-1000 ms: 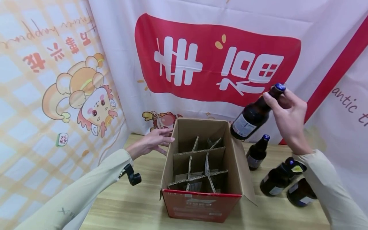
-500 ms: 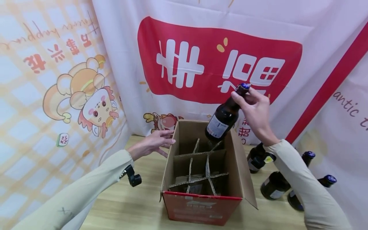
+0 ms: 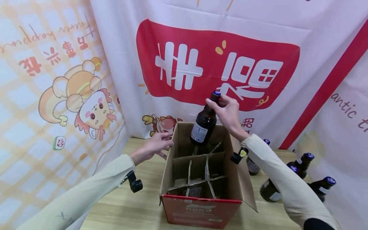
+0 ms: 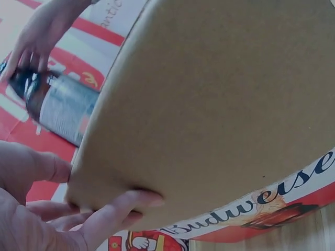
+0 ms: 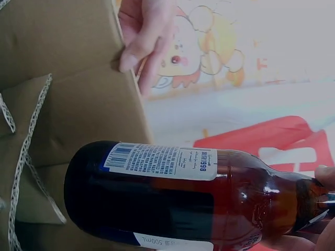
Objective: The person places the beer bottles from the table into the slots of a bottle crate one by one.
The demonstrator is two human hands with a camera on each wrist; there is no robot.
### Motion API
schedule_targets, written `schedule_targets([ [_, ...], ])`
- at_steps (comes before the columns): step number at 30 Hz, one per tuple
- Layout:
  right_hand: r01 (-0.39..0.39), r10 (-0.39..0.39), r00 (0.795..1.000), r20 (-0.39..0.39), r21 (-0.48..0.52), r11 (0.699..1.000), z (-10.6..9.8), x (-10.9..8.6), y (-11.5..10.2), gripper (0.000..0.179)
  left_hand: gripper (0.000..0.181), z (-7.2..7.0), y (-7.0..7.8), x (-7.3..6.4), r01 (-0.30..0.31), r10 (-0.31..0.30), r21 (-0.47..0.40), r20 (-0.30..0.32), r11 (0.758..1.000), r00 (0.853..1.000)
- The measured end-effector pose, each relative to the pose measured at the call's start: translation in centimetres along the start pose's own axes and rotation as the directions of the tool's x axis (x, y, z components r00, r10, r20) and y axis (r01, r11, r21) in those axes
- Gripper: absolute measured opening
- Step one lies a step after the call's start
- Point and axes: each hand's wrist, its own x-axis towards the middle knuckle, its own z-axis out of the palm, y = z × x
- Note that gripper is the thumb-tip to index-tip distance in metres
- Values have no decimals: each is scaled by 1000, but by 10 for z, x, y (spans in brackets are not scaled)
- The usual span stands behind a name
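Observation:
My right hand (image 3: 228,115) holds a brown beer bottle (image 3: 204,126) by its neck, just below the blue cap. The bottle tilts over the far end of an open red Budweiser carton (image 3: 201,212), its base overlapping the far compartments in the head view. A pale label with print and a barcode (image 5: 120,151) faces the right wrist camera. On the carton's left side, my left hand (image 3: 156,145) grips the far part of the rim. The thumb lies at the edge, while fingers (image 4: 128,204) press the outer cardboard.
Cardboard dividers (image 3: 198,155) split the carton's inside into several cells. Its right flap (image 3: 248,183) hangs outward. More capped bottles, including one by the flap (image 3: 253,167) and one farther right (image 3: 322,187), stand on the wooden table (image 3: 126,204). A printed curtain (image 3: 120,60) hangs behind.
My right hand has carried the bottle left, from beyond the carton's right side to over its far end, and the bottle stands more upright. The left hand has stayed at the rim.

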Motion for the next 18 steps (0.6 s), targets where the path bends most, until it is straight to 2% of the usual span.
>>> schedule_targets([
  [6,7,-8,999,54,25,1000,21,1,6,42,68,8,5,2,-15,17,38,-56,999,998],
  [13,-22,17,995,100,53,998,43,3,14,41,71,8,10,11,-4,8,69,-62,998,998],
  [18,-40,36,995,97,43,998,53,4,20,40,70,6,14,15,12,-8,77,-50,997,999],
])
